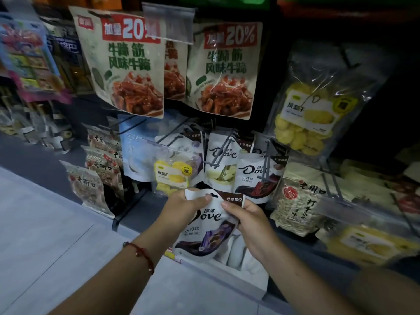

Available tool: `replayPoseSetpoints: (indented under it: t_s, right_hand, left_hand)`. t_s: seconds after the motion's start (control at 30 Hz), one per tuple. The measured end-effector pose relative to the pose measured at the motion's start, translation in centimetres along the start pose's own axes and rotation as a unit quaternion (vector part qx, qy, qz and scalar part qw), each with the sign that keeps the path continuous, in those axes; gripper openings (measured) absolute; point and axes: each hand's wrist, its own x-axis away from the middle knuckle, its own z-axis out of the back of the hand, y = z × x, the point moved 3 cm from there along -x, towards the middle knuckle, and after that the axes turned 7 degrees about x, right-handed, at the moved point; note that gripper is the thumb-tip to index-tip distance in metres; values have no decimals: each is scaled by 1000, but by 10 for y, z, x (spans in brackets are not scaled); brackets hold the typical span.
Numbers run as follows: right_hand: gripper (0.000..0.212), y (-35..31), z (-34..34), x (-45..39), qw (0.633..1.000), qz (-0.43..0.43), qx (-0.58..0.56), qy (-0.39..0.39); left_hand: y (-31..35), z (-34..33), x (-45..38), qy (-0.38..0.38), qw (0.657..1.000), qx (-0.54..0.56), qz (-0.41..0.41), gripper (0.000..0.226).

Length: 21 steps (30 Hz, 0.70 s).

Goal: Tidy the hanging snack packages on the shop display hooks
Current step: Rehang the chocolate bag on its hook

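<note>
Dark shop display rack (377, 144) with grey wire hooks (264, 164). Hanging from them: two beef tendon pouches (223, 71) up top, Dove chocolate bags (221, 162) below, dried pineapple bags (318, 105) right, seed packets (300, 201) lower right.

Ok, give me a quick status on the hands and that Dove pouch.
Left hand and right hand both pinching the Dove pouch at its top edge. Pouch off any hook, held below the hanging Dove packs. Nothing in the way.

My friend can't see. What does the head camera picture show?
Two bare hands, left hand and right hand, pinch the top corners of a white-and-brown Dove chocolate pouch below shop hooks. More Dove pouches and yellow dried-pineapple bags hang above.
</note>
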Motion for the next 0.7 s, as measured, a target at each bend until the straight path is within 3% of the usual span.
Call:
replayPoseSetpoints:
  t_s: [0.23,0.37,0.6,0.7]
  right_hand:
    - [23,-9,-11,-26,999,26,-34,19]
    - [18,-20,-18,-37,998,41,-51,16]
    - [16,-25,-15,-57,995,61,-48,67]
    - [14,-22,-13,-66,994,59,-47,76]
  left_hand:
    - [2,-12,-31,22,999,43,-3,16]
    - [11,-8,-48,57,996,48,-46,8]
    - [18,-12,-72,38,995,20,-92,6]
    - [17,-12,-78,27,997,30,-58,7]
